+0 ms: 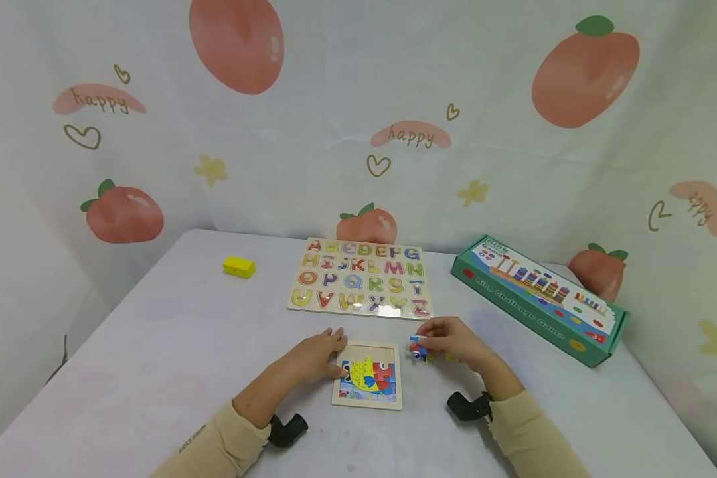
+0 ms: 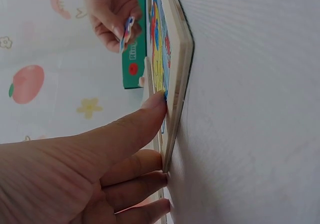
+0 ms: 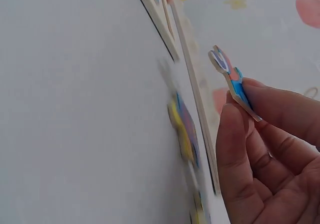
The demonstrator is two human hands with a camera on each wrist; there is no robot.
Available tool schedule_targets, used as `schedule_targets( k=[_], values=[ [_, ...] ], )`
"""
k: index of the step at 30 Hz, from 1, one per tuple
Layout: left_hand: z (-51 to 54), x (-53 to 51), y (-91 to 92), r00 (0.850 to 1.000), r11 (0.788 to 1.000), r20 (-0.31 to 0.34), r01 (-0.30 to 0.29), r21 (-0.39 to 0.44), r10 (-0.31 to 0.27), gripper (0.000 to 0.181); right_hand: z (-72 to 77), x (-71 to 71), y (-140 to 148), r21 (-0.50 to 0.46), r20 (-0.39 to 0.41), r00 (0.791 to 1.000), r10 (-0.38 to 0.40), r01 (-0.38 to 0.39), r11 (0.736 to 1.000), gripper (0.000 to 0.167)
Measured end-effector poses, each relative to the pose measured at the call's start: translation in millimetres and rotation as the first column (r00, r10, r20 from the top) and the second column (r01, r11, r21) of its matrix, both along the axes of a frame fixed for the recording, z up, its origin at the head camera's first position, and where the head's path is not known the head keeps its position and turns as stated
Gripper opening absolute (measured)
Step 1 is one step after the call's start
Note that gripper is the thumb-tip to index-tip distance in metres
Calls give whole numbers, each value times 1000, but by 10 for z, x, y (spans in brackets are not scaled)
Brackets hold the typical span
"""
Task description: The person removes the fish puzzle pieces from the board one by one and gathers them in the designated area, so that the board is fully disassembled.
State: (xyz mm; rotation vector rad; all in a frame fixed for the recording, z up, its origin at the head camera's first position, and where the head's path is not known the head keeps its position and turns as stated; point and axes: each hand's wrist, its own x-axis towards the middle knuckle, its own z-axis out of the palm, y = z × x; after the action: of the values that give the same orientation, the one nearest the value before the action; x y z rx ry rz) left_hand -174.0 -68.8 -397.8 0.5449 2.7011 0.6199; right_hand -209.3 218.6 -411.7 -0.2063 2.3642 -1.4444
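Observation:
A wooden puzzle tray (image 1: pixel 368 405) lies on the table, partly filled with yellow, red and blue fish pieces. My left hand (image 1: pixel 311 358) lies at its left side; in the left wrist view the thumb (image 2: pixel 145 116) rests on the tray's rim and the other fingers touch near its edge. Right of the tray, my right hand (image 1: pixel 454 340) pinches a blue and red puzzle piece (image 3: pixel 235 84) between thumb and fingers, raised off the table. Loose pieces (image 3: pixel 184 129), blurred in the right wrist view, lie on the table beneath that hand, mostly hidden in the head view.
An alphabet board (image 1: pixel 358 312) lies behind the tray. At the back right is a green game box (image 1: pixel 532 312), at the back left a yellow block (image 1: pixel 239 267). A patterned cloth hangs behind the table.

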Motion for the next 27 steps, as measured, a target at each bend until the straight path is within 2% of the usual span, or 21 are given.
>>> schedule_targets(
  k=[5,13,19,22,27],
  values=[
    [16,10,3,1000,1000,4,3,6,-3,66,27,35,296,38,-17,998,-52,53,998,32],
    [1,-15,2,1000,1000,4,3,4,-3,67,68,94,742,47,-26,998,-49,50,998,37],
    [-30,-23,-10,1000,1000,9,0,6,0,67,85,119,933,96,-32,997,-66,69,993,40],
    [-32,-17,-18,1000,1000,9,2,7,-2,66,73,122,1006,94,-26,995,-95,97,991,40],
    [-43,-10,-24,1000,1000,8,2,14,-2,67,36,110,1093,77,-3,996,-91,91,993,36]
  ],
)
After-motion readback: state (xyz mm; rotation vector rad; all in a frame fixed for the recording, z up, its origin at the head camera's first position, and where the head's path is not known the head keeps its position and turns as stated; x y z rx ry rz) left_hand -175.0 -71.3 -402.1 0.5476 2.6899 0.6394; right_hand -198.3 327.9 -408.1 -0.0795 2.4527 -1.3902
